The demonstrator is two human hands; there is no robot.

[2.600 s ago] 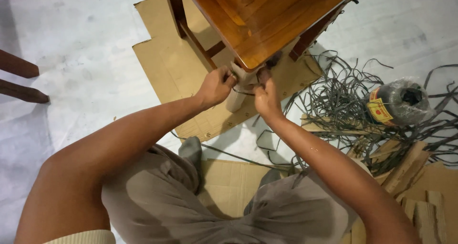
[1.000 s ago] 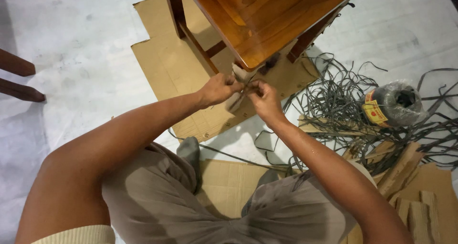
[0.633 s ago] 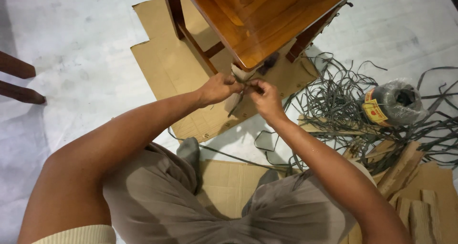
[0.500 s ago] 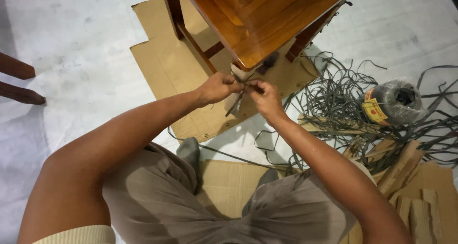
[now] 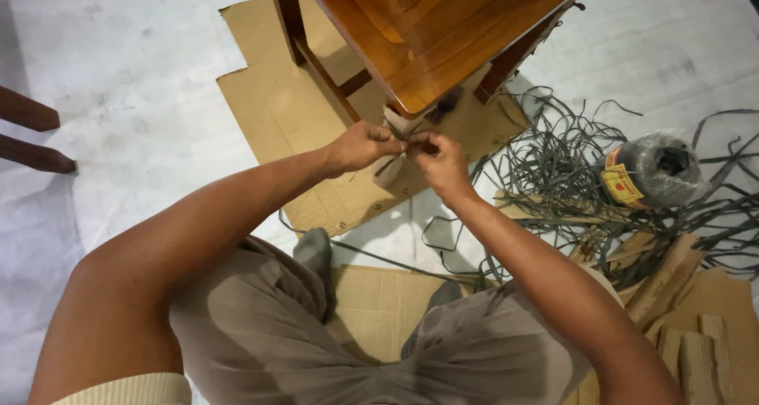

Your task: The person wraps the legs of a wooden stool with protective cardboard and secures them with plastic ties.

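Observation:
A polished wooden chair (image 5: 427, 33) stands on flattened cardboard (image 5: 277, 112). Its near front leg (image 5: 393, 164) is wrapped in pale cardboard. My left hand (image 5: 360, 146) and my right hand (image 5: 439, 160) meet in front of that leg, just under the seat's corner. Each pinches an end of a thin grey strap (image 5: 407, 142) that runs around the wrapped leg. The fingertips almost touch, and the strap between them is mostly hidden.
A heap of loose grey strap (image 5: 553, 168) and a plastic-wrapped strap roll (image 5: 652, 172) lie to the right. Cardboard strips (image 5: 680, 294) are stacked at the lower right. Dark wooden legs (image 5: 28, 132) show at the left edge. My knees sit on cardboard (image 5: 379, 302).
Both hands have drawn away from under the seat toward me and closed together in front of the leg. The dangling strap end seen half a second ago is no longer hanging down.

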